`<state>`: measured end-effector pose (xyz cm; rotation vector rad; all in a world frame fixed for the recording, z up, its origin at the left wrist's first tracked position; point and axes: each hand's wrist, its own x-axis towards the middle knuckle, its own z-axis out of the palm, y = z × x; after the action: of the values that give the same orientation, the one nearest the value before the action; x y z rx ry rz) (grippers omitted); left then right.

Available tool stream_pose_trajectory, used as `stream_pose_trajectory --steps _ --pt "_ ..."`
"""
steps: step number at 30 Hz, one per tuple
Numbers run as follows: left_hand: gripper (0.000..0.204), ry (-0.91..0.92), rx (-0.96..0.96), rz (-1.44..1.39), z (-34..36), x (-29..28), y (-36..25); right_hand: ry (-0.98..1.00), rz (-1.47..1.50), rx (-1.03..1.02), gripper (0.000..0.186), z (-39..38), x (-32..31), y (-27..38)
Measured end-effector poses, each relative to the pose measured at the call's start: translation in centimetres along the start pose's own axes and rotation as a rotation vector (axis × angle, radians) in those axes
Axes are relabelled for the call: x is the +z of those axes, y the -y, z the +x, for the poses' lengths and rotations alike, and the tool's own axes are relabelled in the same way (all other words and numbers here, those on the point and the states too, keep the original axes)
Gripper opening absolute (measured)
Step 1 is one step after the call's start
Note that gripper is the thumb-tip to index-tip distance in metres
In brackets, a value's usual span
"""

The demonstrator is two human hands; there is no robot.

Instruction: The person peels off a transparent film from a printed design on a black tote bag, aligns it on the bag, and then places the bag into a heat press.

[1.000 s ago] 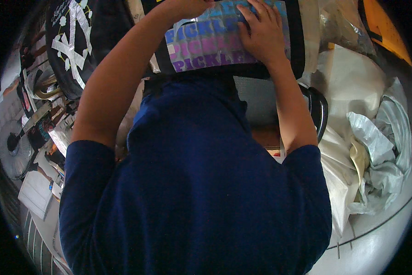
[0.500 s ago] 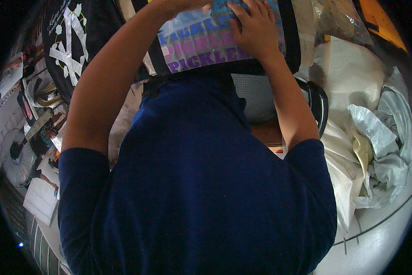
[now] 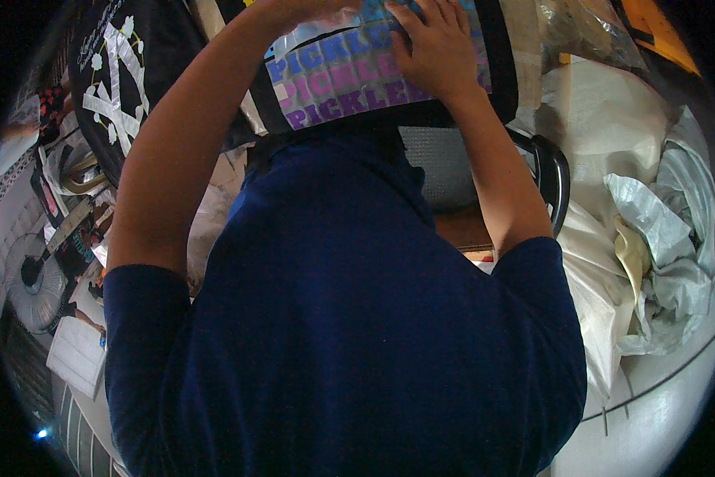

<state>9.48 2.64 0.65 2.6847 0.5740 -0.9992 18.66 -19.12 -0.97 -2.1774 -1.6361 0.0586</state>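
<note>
A black fabric panel [image 3: 497, 48] lies across my lap, carrying a clear film [image 3: 322, 30] and rows of block lettering [image 3: 326, 87] in blue, pink and purple. At the upper edge of the picture, my left hand [image 3: 314, 9] is partly cut off; its closed fingers appear to pinch the film, whose edge curls up beneath them. My right hand [image 3: 437, 56] rests on the lettered area with fingers stretched and a little apart, holding nothing.
Left of the panel lies a black piece with a white ribbon-like letter and flowers [image 3: 119, 87]. A standing fan [image 3: 35, 282] is farther left. To the right are a black chair arm [image 3: 552, 179], a cream sack [image 3: 604, 119] and crumpled pale plastic [image 3: 672, 254].
The film's edge near my left hand now stands up more visibly in a curl. Both hands have shifted slightly up and left in the picture, and the view has moved a little.
</note>
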Motion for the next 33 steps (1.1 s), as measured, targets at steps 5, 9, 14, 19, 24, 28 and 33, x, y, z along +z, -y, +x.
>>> stream_pose_trajectory --steps 5,9,14,19,24,28,33 --pt "0.028 -0.093 0.194 0.024 0.4 1.1 2.0 0.092 0.051 0.031 0.043 0.4 -0.6 0.2" --pt "0.028 -0.184 0.240 0.115 0.7 2.5 2.7 0.124 -0.015 0.111 0.047 0.8 -1.3 0.3" --pt "0.028 -0.061 -0.075 -0.431 -2.2 -0.4 0.5 0.063 -0.017 0.107 0.052 0.4 -0.6 -0.5" --pt "0.026 -0.122 -0.123 -0.548 -2.9 -0.5 0.3 0.045 0.026 0.100 0.052 0.4 -0.7 -0.5" --pt "0.028 -0.145 0.081 -0.332 -1.2 0.5 1.4 0.042 0.007 0.095 0.051 0.6 -1.0 -0.1" --pt "0.030 -0.269 0.100 -0.351 -0.6 1.0 0.5 0.036 0.038 0.097 0.051 0.8 -1.2 -0.2" --pt "0.028 -0.115 -0.139 -0.622 -2.6 -2.1 -2.2 -0.070 -0.035 0.201 0.053 0.7 -1.1 -2.7"
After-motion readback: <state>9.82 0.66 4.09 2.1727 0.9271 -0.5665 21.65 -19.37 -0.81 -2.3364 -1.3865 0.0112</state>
